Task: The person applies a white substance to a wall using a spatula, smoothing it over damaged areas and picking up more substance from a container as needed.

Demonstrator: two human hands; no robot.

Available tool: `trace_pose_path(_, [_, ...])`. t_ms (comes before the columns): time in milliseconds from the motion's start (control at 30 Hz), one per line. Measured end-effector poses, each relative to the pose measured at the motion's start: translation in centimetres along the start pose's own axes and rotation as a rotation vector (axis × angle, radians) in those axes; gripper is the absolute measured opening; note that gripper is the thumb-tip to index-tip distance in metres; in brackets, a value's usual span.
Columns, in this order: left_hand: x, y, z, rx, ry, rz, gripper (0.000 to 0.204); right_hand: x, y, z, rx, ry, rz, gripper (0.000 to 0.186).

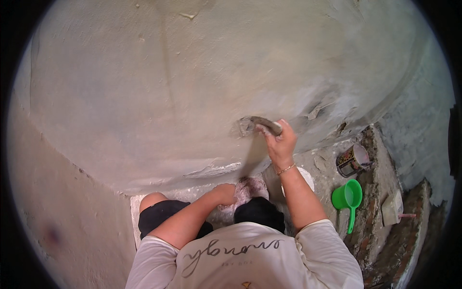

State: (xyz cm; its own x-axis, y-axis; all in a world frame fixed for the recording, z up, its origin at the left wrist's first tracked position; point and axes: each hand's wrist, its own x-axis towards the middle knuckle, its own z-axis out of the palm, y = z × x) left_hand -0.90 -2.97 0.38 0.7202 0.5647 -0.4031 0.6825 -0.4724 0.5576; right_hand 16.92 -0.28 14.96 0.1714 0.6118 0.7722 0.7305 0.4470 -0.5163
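Observation:
My right hand (283, 137) grips a trowel (264, 123), its blade against the plastered wall (144, 91) at centre. To its right, the wall has a rough grey patch (315, 111). My left hand (224, 194) is low, fingers curled at the edge of a pinkish, mottled object (250, 188) that I cannot make out; what they hold is hidden. Behind my right forearm a round white container (305, 179) shows in part.
On the rough stepped masonry (378, 241) at my right stand a patterned can (349, 161), a green plastic dipper (344, 197) and a pale square tool with a pinkish handle (391, 209). Another wall (57, 192) closes off the left.

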Motion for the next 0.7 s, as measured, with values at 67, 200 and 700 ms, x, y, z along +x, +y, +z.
trace_pose_path(67, [0.0,0.3,0.0,-0.006,0.007,0.003,0.05,0.2,0.6,-0.5,0.117,0.084,0.085,0.013])
trace_pose_path(200, [-0.3,0.4,0.0,-0.009,-0.007,-0.011,0.049,0.3,1.0,-5.7,0.034,0.071,0.154,0.013])
trace_pose_path(700, [-0.4,1.4,-0.5,0.037,-0.047,-0.013,0.041,-8.1,-1.3,1.4,-0.535,-0.455,-0.644,0.048])
